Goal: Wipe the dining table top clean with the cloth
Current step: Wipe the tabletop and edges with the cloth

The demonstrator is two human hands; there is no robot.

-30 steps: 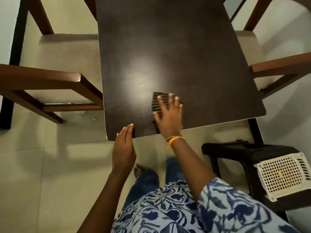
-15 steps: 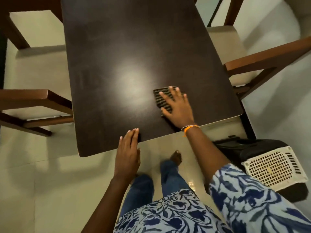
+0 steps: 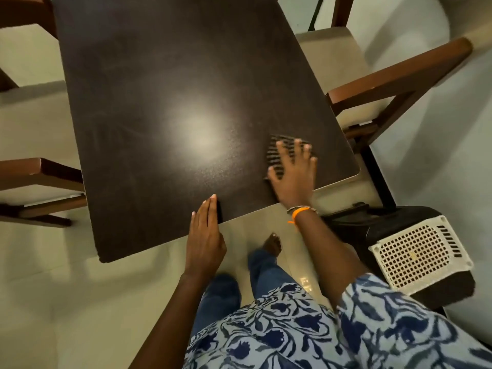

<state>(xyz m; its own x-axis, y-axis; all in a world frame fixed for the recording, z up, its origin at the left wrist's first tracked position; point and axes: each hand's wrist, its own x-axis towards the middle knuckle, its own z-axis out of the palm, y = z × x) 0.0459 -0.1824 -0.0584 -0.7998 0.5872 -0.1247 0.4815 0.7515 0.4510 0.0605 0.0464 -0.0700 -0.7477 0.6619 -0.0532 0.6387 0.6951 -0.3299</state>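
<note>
The dark brown dining table top fills the upper middle of the view, with a bright light reflection near its centre. A dark ribbed cloth lies flat near the table's near right corner. My right hand presses down on the cloth with fingers spread, covering most of it. My left hand rests at the near edge of the table with fingers straight and together, holding nothing.
Wooden chairs with cream seats stand on the left and on the right. A black stool carrying a white perforated basket sits close to the near right table corner. My legs and a bare foot are below the edge.
My right hand has slid the cloth rightward along the near edge, towards the right corner. My left hand stays at the near edge. The view has shifted.
</note>
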